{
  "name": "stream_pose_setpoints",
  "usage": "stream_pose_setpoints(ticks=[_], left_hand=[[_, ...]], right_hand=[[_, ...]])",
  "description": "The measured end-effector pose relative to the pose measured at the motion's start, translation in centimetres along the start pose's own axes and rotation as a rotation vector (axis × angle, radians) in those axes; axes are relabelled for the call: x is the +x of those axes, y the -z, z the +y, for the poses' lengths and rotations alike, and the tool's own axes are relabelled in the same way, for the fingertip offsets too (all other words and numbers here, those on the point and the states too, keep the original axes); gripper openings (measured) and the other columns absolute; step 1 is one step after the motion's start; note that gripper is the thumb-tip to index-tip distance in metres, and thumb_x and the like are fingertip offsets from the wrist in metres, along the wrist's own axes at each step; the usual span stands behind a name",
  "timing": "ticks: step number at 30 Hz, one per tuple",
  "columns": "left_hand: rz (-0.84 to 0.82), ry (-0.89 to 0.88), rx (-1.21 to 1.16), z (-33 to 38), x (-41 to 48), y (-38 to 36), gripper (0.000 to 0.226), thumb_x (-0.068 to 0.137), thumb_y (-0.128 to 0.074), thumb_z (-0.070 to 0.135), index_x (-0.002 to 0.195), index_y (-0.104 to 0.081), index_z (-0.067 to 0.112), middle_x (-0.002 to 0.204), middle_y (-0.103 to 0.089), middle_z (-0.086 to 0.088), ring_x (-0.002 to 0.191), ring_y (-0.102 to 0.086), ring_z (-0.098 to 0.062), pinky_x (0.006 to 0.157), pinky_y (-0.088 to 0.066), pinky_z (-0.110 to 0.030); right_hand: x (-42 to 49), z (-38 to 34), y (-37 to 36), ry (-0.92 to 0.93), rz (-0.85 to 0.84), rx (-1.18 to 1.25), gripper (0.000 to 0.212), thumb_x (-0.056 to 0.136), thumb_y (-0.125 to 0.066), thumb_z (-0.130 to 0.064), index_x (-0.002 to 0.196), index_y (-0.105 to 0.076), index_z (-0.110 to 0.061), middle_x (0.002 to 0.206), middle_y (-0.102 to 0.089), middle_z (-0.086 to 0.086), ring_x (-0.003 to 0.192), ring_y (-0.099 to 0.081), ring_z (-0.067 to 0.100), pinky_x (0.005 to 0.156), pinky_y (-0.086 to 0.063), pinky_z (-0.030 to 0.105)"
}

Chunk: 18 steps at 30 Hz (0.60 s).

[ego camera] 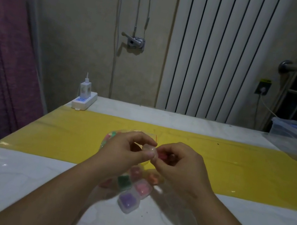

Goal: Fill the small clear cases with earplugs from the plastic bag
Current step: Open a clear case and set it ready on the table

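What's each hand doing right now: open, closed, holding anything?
Left hand: closed, pinching a small clear case.
Right hand: closed, pinching what looks like a pink earplug beside the case.

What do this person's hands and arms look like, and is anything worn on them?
The left hand and right hand are bare: no gloves, and no ring, watch or bracelet shows. The left forearm and right forearm are bare too, no sleeve in view.

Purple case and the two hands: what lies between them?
Head view shows other filled cases: a green case, a pink case, then a reddish case and an orange case.
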<state>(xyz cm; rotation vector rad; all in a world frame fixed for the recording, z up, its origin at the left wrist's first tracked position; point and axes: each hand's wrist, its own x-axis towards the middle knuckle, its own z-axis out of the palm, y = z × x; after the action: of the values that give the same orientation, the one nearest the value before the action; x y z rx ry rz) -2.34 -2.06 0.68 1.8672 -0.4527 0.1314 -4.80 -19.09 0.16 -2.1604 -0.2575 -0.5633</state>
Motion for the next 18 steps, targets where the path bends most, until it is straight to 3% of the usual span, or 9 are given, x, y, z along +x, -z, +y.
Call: stream_pose_setpoints(ticks=[4, 8, 10, 13, 16, 18], left_hand=[[0.027, 0.005, 0.03, -0.11, 0.04, -0.05, 0.02, 0.082, -0.075, 0.011, 0.092, -0.071, 0.028, 0.084, -0.072, -0.005, 0.077, -0.067, -0.013, 0.086, -0.054, -0.042], [0.042, 0.013, 0.02, -0.02, -0.08, -0.17, 0.02, 0.082, -0.075, 0.008, 0.093, -0.071, 0.024, 0.075, -0.069, 0.0, 0.067, -0.06, -0.006, 0.077, -0.053, -0.034], [0.045, 0.015, 0.018, -0.12, -0.03, -0.06, 0.021, 0.082, -0.075, 0.008, 0.092, -0.071, 0.025, 0.074, -0.069, 0.003, 0.067, -0.061, -0.005, 0.079, -0.051, -0.036], [0.048, 0.016, 0.013, -0.31, 0.07, 0.08, 0.023, 0.081, -0.075, 0.006, 0.09, -0.07, 0.026, 0.072, -0.07, 0.011, 0.068, -0.063, -0.002, 0.08, -0.05, -0.033], [0.045, 0.022, -0.022, -0.24, 0.08, 0.01, 0.022, 0.081, -0.074, 0.002, 0.092, -0.07, 0.02, 0.067, -0.067, 0.017, 0.065, -0.061, 0.0, 0.067, -0.049, -0.017], [0.044, 0.026, -0.03, -0.21, 0.07, -0.02, 0.022, 0.081, -0.074, 0.001, 0.092, -0.07, 0.019, 0.066, -0.066, 0.018, 0.064, -0.06, 0.002, 0.063, -0.048, -0.013]], right_hand=[[0.35, 0.35, 0.38, -0.102, 0.032, 0.142, 0.007, 0.08, -0.074, -0.022, 0.08, -0.075, -0.029, 0.079, -0.072, -0.01, 0.072, -0.066, 0.004, 0.071, -0.055, 0.025], [0.41, 0.79, 0.58, -0.182, 0.051, 0.203, 0.013, 0.082, -0.068, -0.018, 0.08, -0.076, -0.028, 0.074, -0.073, -0.011, 0.073, -0.067, 0.01, 0.075, -0.058, 0.04], [0.38, 0.73, 0.48, -0.199, 0.046, 0.242, 0.014, 0.082, -0.068, -0.017, 0.078, -0.076, -0.028, 0.074, -0.074, -0.008, 0.074, -0.069, 0.014, 0.076, -0.058, 0.044], [0.43, 0.65, 0.48, -0.223, 0.046, 0.3, 0.018, 0.084, -0.065, -0.012, 0.078, -0.076, -0.024, 0.073, -0.074, -0.002, 0.074, -0.07, 0.019, 0.076, -0.059, 0.046], [0.43, 0.59, 0.52, -0.234, 0.048, 0.328, 0.019, 0.086, -0.064, -0.01, 0.078, -0.076, -0.023, 0.072, -0.074, 0.0, 0.071, -0.069, 0.018, 0.074, -0.059, 0.043], [0.38, 0.56, 0.51, -0.244, 0.044, 0.345, 0.021, 0.087, -0.064, -0.009, 0.077, -0.075, -0.024, 0.073, -0.074, 0.0, 0.069, -0.068, 0.013, 0.072, -0.059, 0.041]])
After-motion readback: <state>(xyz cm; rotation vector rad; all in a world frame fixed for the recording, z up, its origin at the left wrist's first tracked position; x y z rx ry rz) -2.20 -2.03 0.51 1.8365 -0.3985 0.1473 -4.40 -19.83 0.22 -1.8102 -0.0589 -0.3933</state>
